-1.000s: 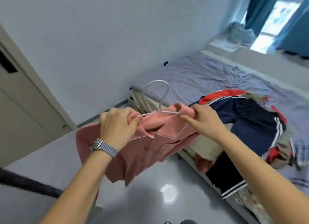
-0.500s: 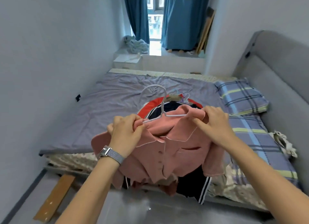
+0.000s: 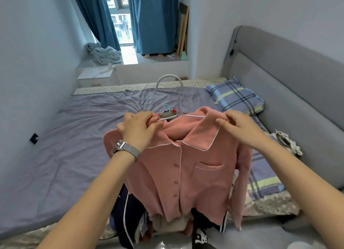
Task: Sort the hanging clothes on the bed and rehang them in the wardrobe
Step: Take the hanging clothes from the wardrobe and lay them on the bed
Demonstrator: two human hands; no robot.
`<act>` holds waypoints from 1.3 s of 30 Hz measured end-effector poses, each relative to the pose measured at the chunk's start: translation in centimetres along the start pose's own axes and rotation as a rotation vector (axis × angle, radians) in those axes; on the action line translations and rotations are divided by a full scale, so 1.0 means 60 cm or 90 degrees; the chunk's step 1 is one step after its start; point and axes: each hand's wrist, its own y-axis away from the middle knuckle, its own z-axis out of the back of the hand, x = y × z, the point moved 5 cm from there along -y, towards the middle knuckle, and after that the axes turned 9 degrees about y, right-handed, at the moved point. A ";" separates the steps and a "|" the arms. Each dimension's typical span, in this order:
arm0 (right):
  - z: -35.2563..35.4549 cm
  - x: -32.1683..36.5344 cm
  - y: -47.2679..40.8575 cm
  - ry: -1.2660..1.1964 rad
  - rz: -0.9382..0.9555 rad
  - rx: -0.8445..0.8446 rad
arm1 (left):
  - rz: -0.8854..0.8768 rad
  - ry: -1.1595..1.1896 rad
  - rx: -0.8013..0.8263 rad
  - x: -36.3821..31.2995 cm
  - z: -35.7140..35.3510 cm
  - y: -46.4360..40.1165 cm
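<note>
— Grey-lilac sheet covers the bed (image 3: 78, 146), which fills the room between the left wall and a padded grey headboard (image 3: 290, 92). What do we record as obscured?

— We note the pile of clothes (image 3: 130, 217) at the bed's near edge: mostly hidden behind the pink pyjama shirt (image 3: 188, 167); only dark fabric with white piping and a beige piece show. Further hangers (image 3: 168, 109) behind the shirt collar are too bunched to count.

— Counts?

— We count one white hanger (image 3: 168, 81) inside the shirt, hook upward; two plaid pillows, one (image 3: 236, 98) at the headboard, one (image 3: 264, 176) partly behind the right arm; two blue curtains (image 3: 149, 20); one wristwatch (image 3: 124, 149).

— Hands?

— Left hand (image 3: 138, 131) has fingers curled, pinching the shirt's shoulder over the hanger arm. Right hand (image 3: 242, 127) pinches the collar at the other shoulder, thumb beneath. The shirt hangs held up above the bed's near edge.

— Room?

— We see a white nightstand (image 3: 95, 76), and a crumpled pale cloth (image 3: 102, 52) on the window ledge.
</note>
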 end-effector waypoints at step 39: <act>-0.667 -0.417 -0.524 -0.161 -0.280 0.369 | 0.470 0.168 0.234 0.514 -0.492 -0.328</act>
